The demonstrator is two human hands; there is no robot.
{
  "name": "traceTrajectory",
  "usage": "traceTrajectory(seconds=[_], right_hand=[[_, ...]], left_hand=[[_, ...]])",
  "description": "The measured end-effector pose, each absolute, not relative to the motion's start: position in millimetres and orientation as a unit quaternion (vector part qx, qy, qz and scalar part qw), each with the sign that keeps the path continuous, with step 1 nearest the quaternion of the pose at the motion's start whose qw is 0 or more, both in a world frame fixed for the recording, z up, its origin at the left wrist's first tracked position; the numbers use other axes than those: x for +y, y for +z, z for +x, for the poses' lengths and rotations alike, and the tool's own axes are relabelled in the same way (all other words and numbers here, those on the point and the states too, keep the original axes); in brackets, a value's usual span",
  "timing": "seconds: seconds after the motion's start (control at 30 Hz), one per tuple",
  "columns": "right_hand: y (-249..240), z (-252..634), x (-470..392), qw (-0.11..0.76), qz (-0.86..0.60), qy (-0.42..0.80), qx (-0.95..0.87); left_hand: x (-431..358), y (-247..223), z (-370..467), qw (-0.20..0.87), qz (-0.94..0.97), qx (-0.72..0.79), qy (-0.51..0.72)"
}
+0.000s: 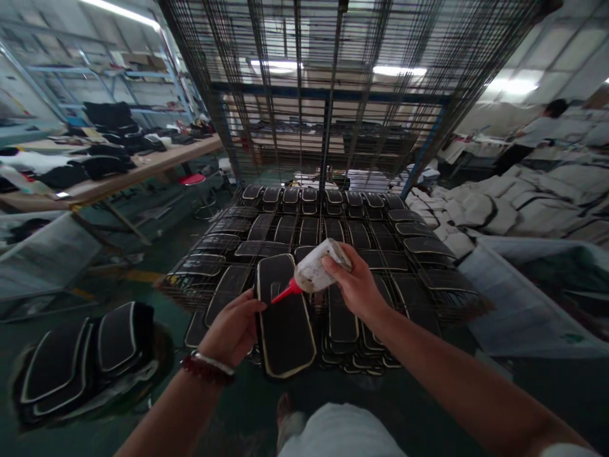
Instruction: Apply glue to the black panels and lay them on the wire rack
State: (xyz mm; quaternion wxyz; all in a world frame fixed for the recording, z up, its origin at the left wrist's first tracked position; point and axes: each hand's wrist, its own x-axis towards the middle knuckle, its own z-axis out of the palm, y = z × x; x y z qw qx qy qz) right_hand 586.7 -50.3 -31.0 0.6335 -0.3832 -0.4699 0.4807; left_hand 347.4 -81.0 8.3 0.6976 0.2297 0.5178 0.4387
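Observation:
A black panel with rounded corners and a pale edge (288,336) is pinched at its left edge by my left hand (235,327), thumb on top. In my right hand (356,279) is a white squeeze bottle (316,270), tilted down to the left. Its red nozzle (285,292) points at the upper part of the panel, close to my left thumb. Whether the tip touches the surface cannot be made out. Beyond the panel, many similar black panels (345,317) lie in rows on a wire rack (328,171).
More black panels (117,336) are piled at the lower left. A long table (176,155) holds dark pieces at the left. White sacks (537,197) and a translucent sheet-sided bin (528,292) stand at the right, with a person (533,136) farther back.

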Motion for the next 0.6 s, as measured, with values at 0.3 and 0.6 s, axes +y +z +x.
traceTrajectory(seconds=[0.3, 0.6], right_hand=[[5, 616, -47, 0.641, -0.384, 0.332, -0.576], [-26, 605, -64, 0.575, -0.335, 0.604, -0.438]], left_hand=[[-80, 8, 329, 0.715, 0.259, 0.488, 0.428], [-48, 4, 322, 0.694, 0.259, 0.517, 0.427]])
